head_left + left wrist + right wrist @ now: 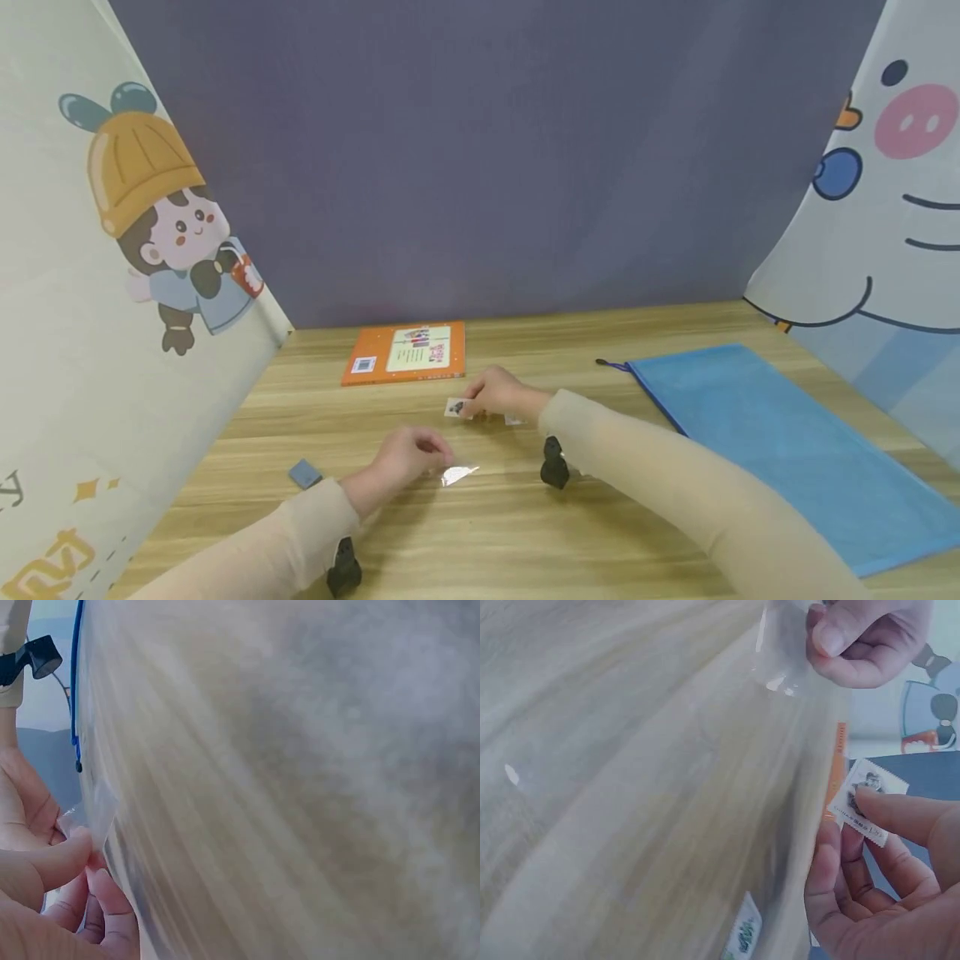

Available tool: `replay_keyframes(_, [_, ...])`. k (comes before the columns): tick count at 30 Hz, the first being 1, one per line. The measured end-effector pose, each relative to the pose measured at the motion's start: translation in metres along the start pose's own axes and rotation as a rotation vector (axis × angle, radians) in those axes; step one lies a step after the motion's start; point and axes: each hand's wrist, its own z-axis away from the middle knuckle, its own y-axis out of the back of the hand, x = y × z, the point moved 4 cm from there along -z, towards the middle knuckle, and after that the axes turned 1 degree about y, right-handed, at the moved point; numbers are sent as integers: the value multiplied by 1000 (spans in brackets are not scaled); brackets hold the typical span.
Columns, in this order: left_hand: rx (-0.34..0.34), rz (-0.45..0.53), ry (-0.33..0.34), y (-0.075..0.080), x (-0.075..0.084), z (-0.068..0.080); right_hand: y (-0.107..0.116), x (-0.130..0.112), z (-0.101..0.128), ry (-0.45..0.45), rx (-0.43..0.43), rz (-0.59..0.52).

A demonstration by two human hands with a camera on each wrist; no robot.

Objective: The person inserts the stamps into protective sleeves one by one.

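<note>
Stamp out, sleeve in the other hand, both just over the desk (pixel 570 533).
The right hand (pixel 498 393) pinched the stamp (pixel 866 801) between thumb and fingers; the left hand (pixel 408 460) pinched a clear sleeve (pixel 457 475) (mouth hard to see). Mid-step, I judged: the next move called for aligning stamp and opening.

A pale wood-grain tabletop (pixel 525 533) carries an orange paperback book (pixel 406 352) with a cream panel, a flat bright-blue zip pouch (pixel 780 450), and a white stamp (pixel 866 801) printed in dark grey.
</note>
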Motion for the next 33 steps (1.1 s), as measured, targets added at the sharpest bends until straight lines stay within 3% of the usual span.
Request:
replay_keyframes(9, [38, 143, 51, 12, 11, -9, 21, -8, 5, -133, 30, -268])
replay_keyframes(14, [91, 237, 28, 14, 24, -17, 37, -7, 11, -113, 48, -251])
replay_keyframes(22, [97, 466, -30, 10, 44, -31, 65, -1, 20, -123, 108, -288])
replay_keyframes(33, [141, 599, -38, 7, 65, -48, 100, 5, 37, -98, 137, -331])
